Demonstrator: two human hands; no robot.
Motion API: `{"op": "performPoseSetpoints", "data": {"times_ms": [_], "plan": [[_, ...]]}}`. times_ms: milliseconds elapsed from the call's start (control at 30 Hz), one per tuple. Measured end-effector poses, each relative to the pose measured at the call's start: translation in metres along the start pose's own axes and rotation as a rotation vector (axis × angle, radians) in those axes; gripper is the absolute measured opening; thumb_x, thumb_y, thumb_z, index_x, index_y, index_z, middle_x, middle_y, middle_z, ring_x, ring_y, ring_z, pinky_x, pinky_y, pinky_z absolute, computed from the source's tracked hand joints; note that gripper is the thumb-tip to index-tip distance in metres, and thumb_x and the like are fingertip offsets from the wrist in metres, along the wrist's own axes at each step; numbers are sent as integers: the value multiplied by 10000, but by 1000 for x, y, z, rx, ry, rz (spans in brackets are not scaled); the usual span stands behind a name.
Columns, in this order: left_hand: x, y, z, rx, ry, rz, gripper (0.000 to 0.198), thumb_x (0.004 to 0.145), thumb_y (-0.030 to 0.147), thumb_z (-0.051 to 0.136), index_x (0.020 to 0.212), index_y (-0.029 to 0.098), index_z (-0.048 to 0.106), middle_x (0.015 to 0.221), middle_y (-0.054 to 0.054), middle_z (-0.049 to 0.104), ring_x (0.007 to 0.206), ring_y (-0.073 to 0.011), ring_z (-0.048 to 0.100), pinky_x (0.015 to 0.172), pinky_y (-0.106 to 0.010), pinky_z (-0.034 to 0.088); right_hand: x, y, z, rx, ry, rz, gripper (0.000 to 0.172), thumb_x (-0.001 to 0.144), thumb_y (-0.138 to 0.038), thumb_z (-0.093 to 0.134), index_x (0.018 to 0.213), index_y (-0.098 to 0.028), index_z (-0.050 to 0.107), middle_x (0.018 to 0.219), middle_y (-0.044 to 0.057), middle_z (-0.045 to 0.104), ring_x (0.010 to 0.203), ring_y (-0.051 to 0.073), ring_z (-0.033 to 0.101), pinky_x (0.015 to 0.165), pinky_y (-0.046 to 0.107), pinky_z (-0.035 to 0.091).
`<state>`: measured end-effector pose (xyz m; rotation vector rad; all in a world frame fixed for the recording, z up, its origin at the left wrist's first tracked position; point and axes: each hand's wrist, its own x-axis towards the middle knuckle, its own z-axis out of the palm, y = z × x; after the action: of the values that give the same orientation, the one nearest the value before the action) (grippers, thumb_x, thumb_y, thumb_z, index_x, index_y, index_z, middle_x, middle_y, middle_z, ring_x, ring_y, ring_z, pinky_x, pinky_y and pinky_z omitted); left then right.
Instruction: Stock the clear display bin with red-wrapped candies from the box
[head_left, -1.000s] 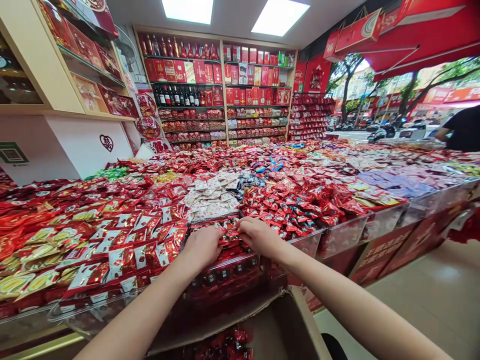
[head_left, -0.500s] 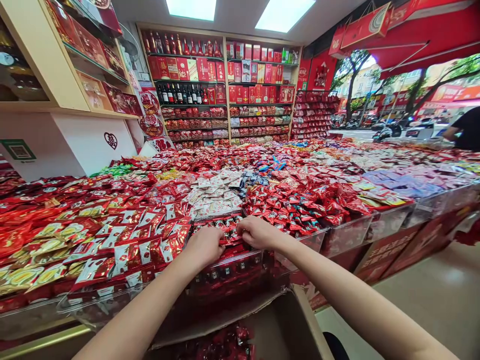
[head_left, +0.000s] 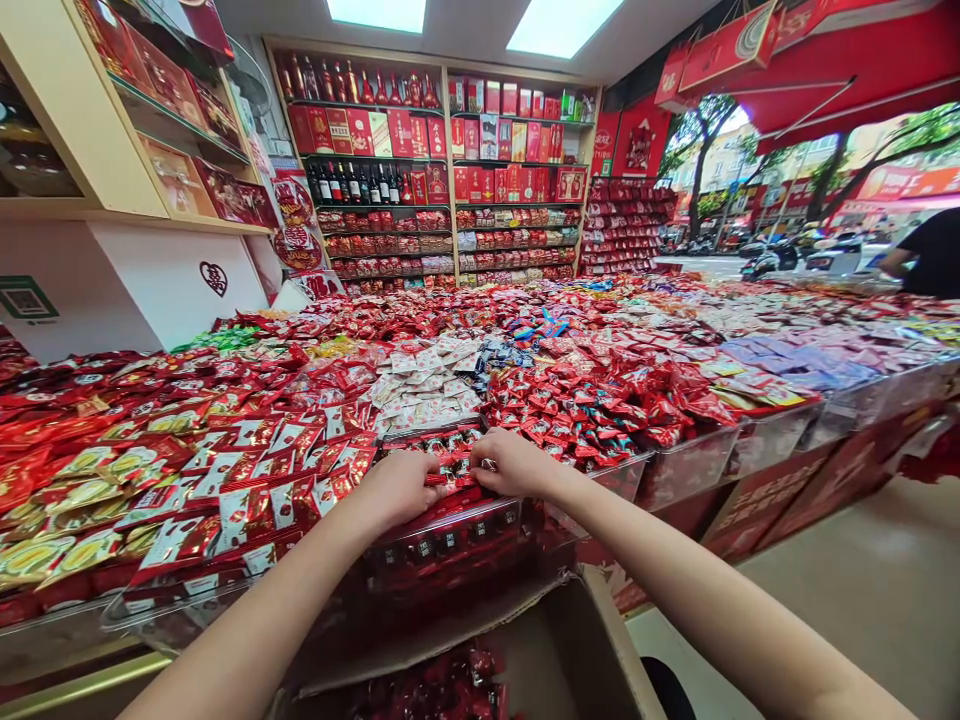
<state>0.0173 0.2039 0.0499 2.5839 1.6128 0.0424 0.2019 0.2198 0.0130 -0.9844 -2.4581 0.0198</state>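
Observation:
Both of my hands are in a clear plastic bin (head_left: pixel 450 535) at the counter's front edge. Small dark-and-red wrapped candies (head_left: pixel 454 465) stand in neat rows inside it. My left hand (head_left: pixel 401 487) is closed at the left of the front row, its fingertips pressed on the candies. From the right, my right hand (head_left: pixel 514 464) pinches the other end of that row with curled fingers. A narrow gap showing candies lies between the hands. Below the bin is an open cardboard box (head_left: pixel 611 640) with more red wrapped candies (head_left: pixel 457 685) at its bottom.
Red-and-white packets (head_left: pixel 255 510) fill the bin on the left, red twisted-wrap candies (head_left: pixel 592 410) the right. White packets (head_left: pixel 427 385) lie behind. Shelves of bottles and boxes (head_left: pixel 397 135) line the back wall. A person in a dark top (head_left: pixel 934 255) is at far right.
The view has shifted slightly. My hands stay at the same row of candies, with the fingers adjusted a little and more of the candies showing between them.

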Motion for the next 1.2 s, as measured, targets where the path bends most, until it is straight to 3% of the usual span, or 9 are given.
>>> {"op": "performPoseSetpoints", "data": {"times_ms": [267,433,600,967,1200], "plan": [[10,-2,4,-29,50,23,210,741,327,529,867,182,612,846,-41,663,766,-171,588,679,-324,427,1,0,-2,10,7,-36,153,726,-163,545,843,-128,637,782,73,650,761,167,521,716,263,384],[12,0,7,-43,63,46,218,715,294,550,905,232,636,893,-40,684,845,-202,602,732,-326,429,1,1,1,27,-7,-88,103,722,-153,549,698,-147,649,715,42,657,701,138,536,746,256,378],[12,4,8,-70,88,115,438,679,136,508,1050,355,583,1036,19,663,973,-200,564,820,-291,406,0,1,0,34,28,-106,109,719,-144,545,670,-148,642,653,32,642,672,134,531,716,247,384],[16,7,12,-130,75,174,468,649,102,492,1048,324,599,1063,8,656,971,-208,571,841,-303,409,-7,0,-1,9,302,-9,156,819,-175,431,811,-139,583,766,76,619,745,161,507,710,284,379],[18,5,13,-228,63,168,442,621,108,499,998,302,625,1069,3,652,988,-212,566,858,-300,398,-7,3,2,16,358,8,144,826,-169,419,815,-160,562,765,64,610,758,166,499,709,297,384]]}}
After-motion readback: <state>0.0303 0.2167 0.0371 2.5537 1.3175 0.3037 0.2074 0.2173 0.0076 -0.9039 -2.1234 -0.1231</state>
